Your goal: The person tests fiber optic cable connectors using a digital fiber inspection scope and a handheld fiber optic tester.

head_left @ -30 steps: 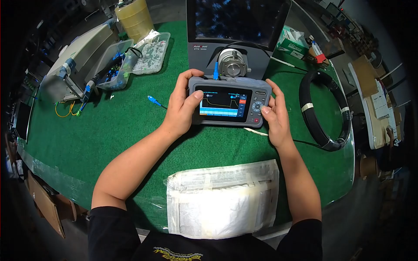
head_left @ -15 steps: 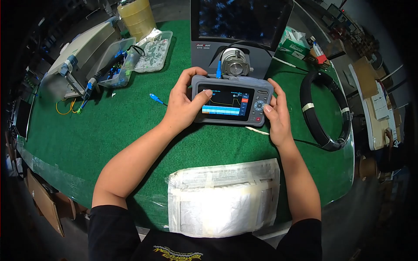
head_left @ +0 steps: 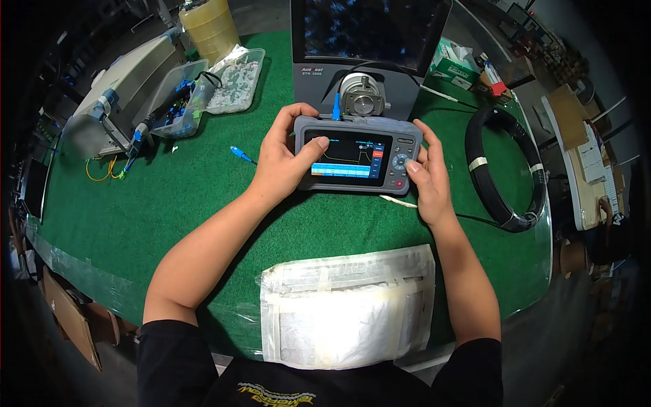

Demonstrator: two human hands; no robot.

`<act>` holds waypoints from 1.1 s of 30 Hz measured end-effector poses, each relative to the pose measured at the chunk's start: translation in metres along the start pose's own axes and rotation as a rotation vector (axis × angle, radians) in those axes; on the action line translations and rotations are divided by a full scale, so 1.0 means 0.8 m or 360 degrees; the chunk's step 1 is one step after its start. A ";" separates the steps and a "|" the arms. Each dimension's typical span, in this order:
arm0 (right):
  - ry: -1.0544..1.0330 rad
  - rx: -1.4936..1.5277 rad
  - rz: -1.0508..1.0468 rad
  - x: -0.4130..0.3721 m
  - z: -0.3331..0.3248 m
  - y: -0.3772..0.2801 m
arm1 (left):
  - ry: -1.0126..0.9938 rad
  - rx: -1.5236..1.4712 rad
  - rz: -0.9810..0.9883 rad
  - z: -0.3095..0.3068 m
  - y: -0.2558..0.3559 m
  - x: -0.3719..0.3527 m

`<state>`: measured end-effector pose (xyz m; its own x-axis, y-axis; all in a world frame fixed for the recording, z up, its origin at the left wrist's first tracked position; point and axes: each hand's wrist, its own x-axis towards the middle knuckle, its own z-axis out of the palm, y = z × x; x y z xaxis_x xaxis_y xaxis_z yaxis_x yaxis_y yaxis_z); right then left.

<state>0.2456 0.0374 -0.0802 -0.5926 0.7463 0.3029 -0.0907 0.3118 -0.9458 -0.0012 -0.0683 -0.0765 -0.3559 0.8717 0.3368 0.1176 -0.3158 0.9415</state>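
A grey handheld OTDR (head_left: 346, 154), its screen lit with a trace above a blue table, is held between my two hands over the green bench. My left hand (head_left: 278, 159) is closed around its left end, with the thumb lying over the upper left of the screen. My right hand (head_left: 432, 183) grips the right end; its thumb rests at the round keypad. A blue fibre connector (head_left: 336, 108) with a black cable stands at the top edge of the device. Another blue connector (head_left: 238, 153) lies on the bench left of my left hand.
Behind the OTDR stands a large grey instrument (head_left: 319, 85) with a dark screen and metal fixture. A black cable coil (head_left: 478, 166) lies at right. A white taped pad (head_left: 346, 312) is in front of me. Plastic bins (head_left: 234, 102) and a tissue box (head_left: 456, 64) sit farther back.
The whole view has shifted very slightly. Both hands keep the same hold on the OTDR, and the thumbs show no clear movement.
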 end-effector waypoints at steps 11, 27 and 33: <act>0.0002 0.0029 -0.0031 0.000 0.001 0.002 | -0.0010 0.0023 -0.0011 -0.003 -0.003 0.004; 0.0004 0.0027 -0.0020 0.000 0.000 0.001 | -0.0062 -0.0071 -0.0173 -0.005 0.006 0.005; -0.0006 0.0048 0.0010 0.000 0.001 -0.002 | -0.0061 -0.0089 -0.0178 -0.004 0.007 0.006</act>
<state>0.2450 0.0365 -0.0789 -0.5961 0.7461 0.2966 -0.1112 0.2891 -0.9508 -0.0051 -0.0669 -0.0693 -0.3279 0.9160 0.2310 0.0267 -0.2354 0.9715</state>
